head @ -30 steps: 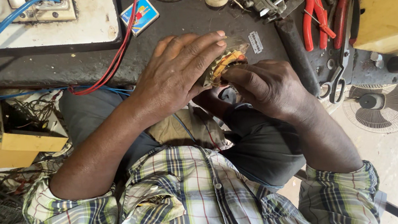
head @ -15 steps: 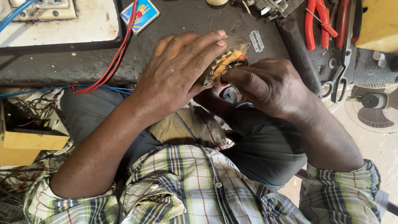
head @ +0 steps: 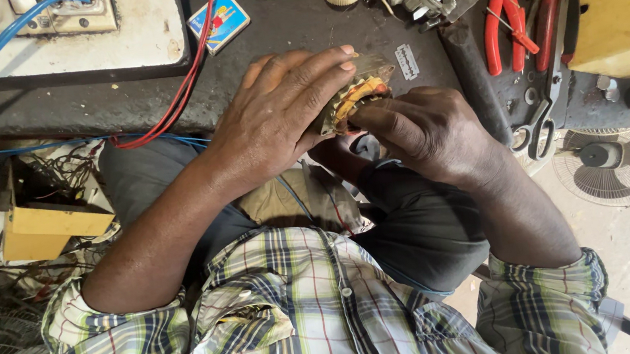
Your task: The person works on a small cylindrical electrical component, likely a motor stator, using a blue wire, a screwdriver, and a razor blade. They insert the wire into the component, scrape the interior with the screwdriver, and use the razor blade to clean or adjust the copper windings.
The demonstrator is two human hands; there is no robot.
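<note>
i judge the work midway: left hand (head: 276,118) grip clamped over the small wound coil (head: 353,98), right hand (head: 422,136) pinching its near edge.

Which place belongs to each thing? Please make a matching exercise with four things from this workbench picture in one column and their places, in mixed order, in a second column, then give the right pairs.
Things:
1. small wound coil part
2. red-handled pliers
3. small blue box
4. scissors

Places:
A. flat on the dark bench top, beside the red cable
B. at the bench's near right edge, handles toward the person
C. between the left hand and the right hand
D. on the right of the bench, beyond the scissors

Pairs: 1-C, 2-D, 3-A, 4-B
</note>
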